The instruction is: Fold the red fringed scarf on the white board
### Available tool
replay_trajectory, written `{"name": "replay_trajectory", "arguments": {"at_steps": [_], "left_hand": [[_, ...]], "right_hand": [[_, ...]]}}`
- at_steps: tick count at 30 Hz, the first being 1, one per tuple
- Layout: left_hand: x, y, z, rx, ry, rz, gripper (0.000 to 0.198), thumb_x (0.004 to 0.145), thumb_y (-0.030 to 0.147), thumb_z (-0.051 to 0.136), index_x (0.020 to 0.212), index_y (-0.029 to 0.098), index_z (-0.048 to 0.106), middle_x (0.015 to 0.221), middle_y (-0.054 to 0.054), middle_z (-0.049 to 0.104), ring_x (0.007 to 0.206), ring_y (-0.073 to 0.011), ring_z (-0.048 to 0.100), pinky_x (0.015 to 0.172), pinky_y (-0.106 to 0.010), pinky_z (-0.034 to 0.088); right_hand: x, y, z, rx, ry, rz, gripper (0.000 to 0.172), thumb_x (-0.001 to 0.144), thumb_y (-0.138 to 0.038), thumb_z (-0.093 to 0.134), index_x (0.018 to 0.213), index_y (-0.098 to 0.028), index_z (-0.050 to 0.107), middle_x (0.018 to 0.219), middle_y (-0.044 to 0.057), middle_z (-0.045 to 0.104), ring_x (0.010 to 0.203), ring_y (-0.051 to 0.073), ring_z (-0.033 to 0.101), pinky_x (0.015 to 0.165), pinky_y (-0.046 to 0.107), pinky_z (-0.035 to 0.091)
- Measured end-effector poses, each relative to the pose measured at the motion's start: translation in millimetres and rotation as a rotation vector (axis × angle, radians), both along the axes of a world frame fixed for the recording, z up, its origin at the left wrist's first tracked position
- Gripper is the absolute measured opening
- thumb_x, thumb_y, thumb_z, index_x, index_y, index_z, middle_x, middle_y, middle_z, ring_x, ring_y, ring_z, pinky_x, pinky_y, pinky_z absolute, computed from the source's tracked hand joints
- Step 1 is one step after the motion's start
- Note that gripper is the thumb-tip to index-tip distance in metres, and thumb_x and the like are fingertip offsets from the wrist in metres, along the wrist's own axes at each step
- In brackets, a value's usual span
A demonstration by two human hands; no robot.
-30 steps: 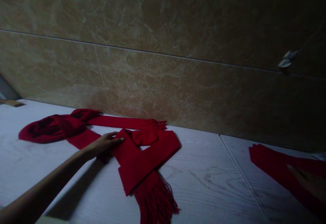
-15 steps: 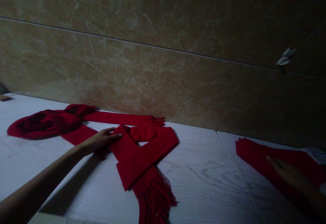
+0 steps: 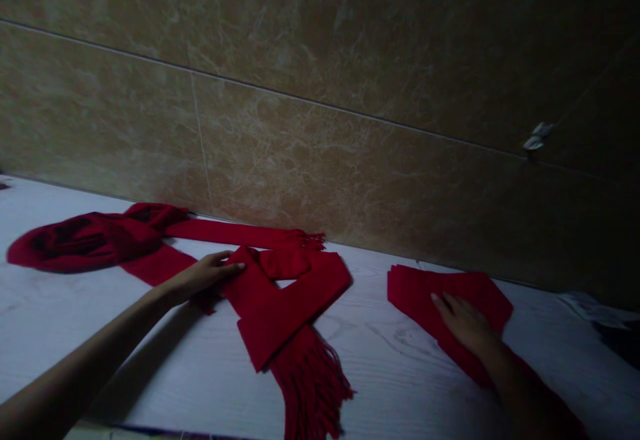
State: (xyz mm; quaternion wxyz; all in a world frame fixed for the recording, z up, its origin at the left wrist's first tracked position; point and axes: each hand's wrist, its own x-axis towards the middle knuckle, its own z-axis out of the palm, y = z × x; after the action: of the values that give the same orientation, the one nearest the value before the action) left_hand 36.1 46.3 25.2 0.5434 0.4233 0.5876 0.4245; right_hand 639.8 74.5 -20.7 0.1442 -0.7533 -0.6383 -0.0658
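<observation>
A long red fringed scarf (image 3: 280, 307) lies folded and crossed on the pale wood-grain surface (image 3: 380, 360), its bunched end (image 3: 75, 243) far left. My left hand (image 3: 203, 277) rests flat on the scarf near its crossing, fingers stretched out. A second folded red cloth (image 3: 415, 290) lies to the right. My right hand (image 3: 465, 323) presses flat on it, fingers extended and holding nothing.
A brown marble-tiled wall (image 3: 320, 127) rises right behind the surface. A small pale clip-like object (image 3: 535, 139) hangs on the wall at the right. Crumpled pale material (image 3: 587, 307) lies at the far right.
My right hand has slid the folded red cloth leftward, closer to the fringed scarf. The left hand stays put on the scarf.
</observation>
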Motion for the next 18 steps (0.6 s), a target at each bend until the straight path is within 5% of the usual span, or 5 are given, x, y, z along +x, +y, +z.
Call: {"name": "replay_trajectory", "arguments": {"at_steps": [5, 9, 13, 15, 18], "left_hand": [[-1, -1, 1.9, 0.011, -0.011, -0.02, 0.067, 0.043, 0.056, 0.095, 0.091, 0.019, 0.068, 0.081, -0.006, 0.075, 0.068, -0.0235, 0.072, 0.051, -0.027, 0.06], [-3, 2, -1.7, 0.021, 0.001, -0.036, 0.068, 0.044, 0.061, 0.092, 0.092, 0.018, 0.069, 0.082, -0.007, 0.076, 0.069, -0.0246, 0.072, 0.051, -0.027, 0.059], [-6, 10, -13.7, 0.036, 0.008, -0.023, 0.067, 0.046, 0.065, 0.09, 0.089, 0.017, 0.07, 0.082, -0.009, 0.076, 0.069, -0.0256, 0.073, 0.055, -0.03, 0.061], [-8, 11, -17.7, 0.078, 0.051, -0.001, 0.067, 0.047, 0.067, 0.089, 0.088, 0.018, 0.069, 0.082, -0.008, 0.076, 0.072, -0.0268, 0.073, 0.059, -0.032, 0.061], [-6, 8, -17.9, 0.196, 0.146, 0.025, 0.068, 0.055, 0.073, 0.083, 0.092, 0.018, 0.067, 0.084, -0.006, 0.075, 0.077, -0.0272, 0.072, 0.06, -0.03, 0.059]], "right_hand": [[-62, -12, -3.4, -0.034, 0.026, -0.025, 0.071, 0.09, -0.074, 0.035, 0.13, -0.026, 0.067, 0.136, 0.02, 0.062, 0.133, 0.04, 0.053, 0.108, 0.068, 0.04], [-107, -26, 25.6, 0.038, 0.038, -0.036, 0.069, 0.09, -0.071, 0.038, 0.13, -0.023, 0.066, 0.149, 0.02, 0.051, 0.141, 0.047, 0.04, 0.107, 0.083, 0.027], [-171, -30, 65.3, 0.18, 0.174, 0.383, 0.052, 0.099, -0.051, 0.036, 0.128, -0.02, 0.064, 0.14, 0.016, 0.06, 0.13, 0.031, 0.055, 0.114, 0.053, 0.042], [-205, -23, 74.9, 0.044, 0.169, 0.57, 0.044, 0.101, -0.041, 0.036, 0.131, -0.02, 0.062, 0.136, 0.012, 0.064, 0.126, 0.025, 0.058, 0.117, 0.044, 0.04], [-245, -6, 72.6, -0.161, 0.068, 0.645, 0.05, 0.095, -0.029, 0.052, 0.143, -0.015, 0.051, 0.148, 0.015, 0.055, 0.138, 0.026, 0.049, 0.125, 0.049, 0.025]]}}
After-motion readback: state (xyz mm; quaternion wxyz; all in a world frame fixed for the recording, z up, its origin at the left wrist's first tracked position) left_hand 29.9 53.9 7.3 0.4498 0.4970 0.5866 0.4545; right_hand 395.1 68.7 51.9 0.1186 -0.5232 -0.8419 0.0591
